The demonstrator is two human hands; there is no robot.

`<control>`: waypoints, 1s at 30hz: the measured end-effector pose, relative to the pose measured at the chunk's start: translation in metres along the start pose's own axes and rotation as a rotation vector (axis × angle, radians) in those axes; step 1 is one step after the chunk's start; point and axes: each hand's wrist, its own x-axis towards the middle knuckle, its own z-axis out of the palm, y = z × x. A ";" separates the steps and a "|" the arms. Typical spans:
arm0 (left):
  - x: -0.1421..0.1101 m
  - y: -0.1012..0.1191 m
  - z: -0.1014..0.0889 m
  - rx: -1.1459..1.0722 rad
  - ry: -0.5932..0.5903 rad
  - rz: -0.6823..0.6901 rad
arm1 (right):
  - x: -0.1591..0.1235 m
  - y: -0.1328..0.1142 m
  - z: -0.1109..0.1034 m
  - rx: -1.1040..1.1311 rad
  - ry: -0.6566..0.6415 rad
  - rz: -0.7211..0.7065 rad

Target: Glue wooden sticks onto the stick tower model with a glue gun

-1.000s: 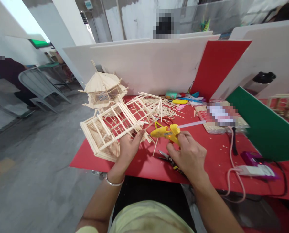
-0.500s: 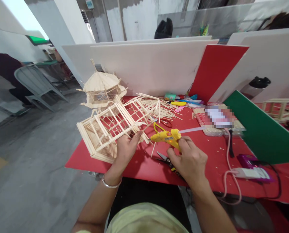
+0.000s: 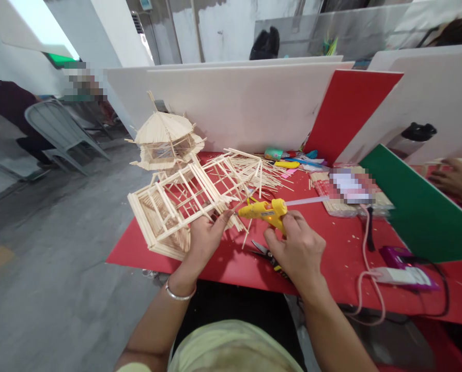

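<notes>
"Yellow plastic at the centre of the frame: that's the glue gun (image 3: 264, 209). Can you read its label (image 3: 268, 213)?"

"Dark marks on a pale strip, too small to make out. The phone (image 3: 351, 186) at right centre is blurred over, so its screen gives me nothing."

"How are the arms held?"

"Both reach up from the bottom edge. The right forearm slants in from the lower right, and the right hand (image 3: 298, 245) has its fingers curled around the gun's handle. The left forearm rises from the lower left, a silver bangle (image 3: 180, 296) at the wrist, and the left hand (image 3: 205, 240) grips the near side of the stick frame (image 3: 205, 185)."

"Where does that frame sit against the fingers?"

"Left of centre, tilted above the red table (image 3: 223, 266). The left thumb lies along its right end, pointing up and right; the other fingers are mostly hidden behind the sticks. The gun's nozzle is right by the thumb tip, though I can't tell whether they touch."

"And below the gun?"

"Cutters (image 3: 272, 258), blades toward the left, partly covered by the right hand."
</notes>
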 end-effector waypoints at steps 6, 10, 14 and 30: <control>-0.002 -0.004 0.000 0.027 0.011 -0.022 | -0.001 0.000 0.000 0.011 -0.008 -0.005; -0.002 -0.004 -0.001 0.053 0.011 -0.024 | -0.004 0.002 -0.001 0.004 -0.004 -0.016; -0.001 -0.002 -0.003 0.075 0.026 -0.001 | -0.007 0.004 -0.003 0.001 -0.011 -0.015; 0.005 -0.009 -0.011 -0.079 0.056 -0.053 | -0.015 0.009 -0.011 0.042 0.005 0.048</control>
